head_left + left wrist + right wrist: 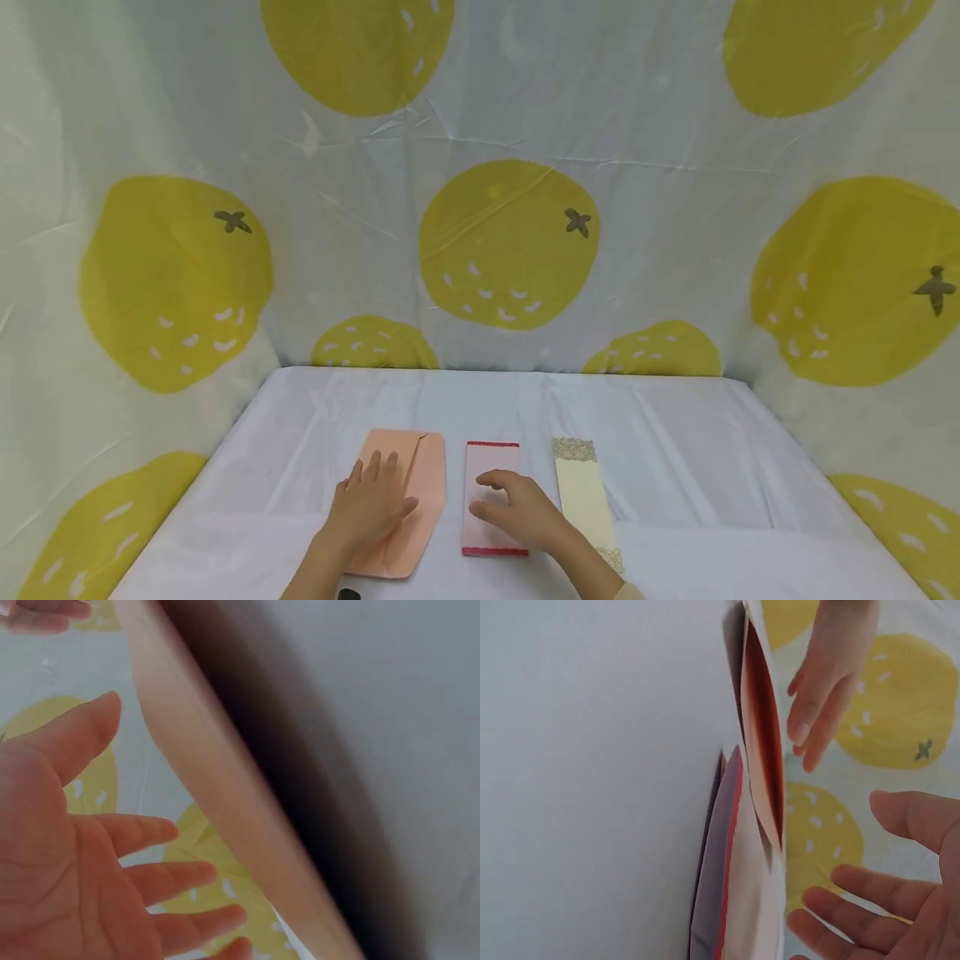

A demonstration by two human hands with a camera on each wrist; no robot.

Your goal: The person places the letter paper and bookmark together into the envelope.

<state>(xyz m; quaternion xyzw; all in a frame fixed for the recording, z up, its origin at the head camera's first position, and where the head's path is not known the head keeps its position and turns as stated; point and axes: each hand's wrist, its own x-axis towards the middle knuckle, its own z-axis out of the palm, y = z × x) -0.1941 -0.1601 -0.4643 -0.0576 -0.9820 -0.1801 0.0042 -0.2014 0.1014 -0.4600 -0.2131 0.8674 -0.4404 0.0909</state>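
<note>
A peach envelope (pixel 427 487) with a flap seam lies flat on the left of the white-covered table. Over it is my left hand (pixel 363 507), fingers spread and palm down; the left wrist view shows a gap between that palm (pixel 45 877) and the peach paper (pixel 217 802). In the middle lies a pale pink paper piece (pixel 486 462) with red bands at both ends. Above its right side hovers my right hand (pixel 521 510), fingers loosely bent, holding nothing. The right wrist view shows the peach envelope (pixel 759 750) gaping along one edge.
To the right of the pink piece lies a cream paper strip (pixel 581 496) with lace-patterned ends, partly behind my right forearm. A small dark object (pixel 348 594) shows at the bottom edge. A lemon-print curtain (pixel 510 242) encloses the table's back and sides.
</note>
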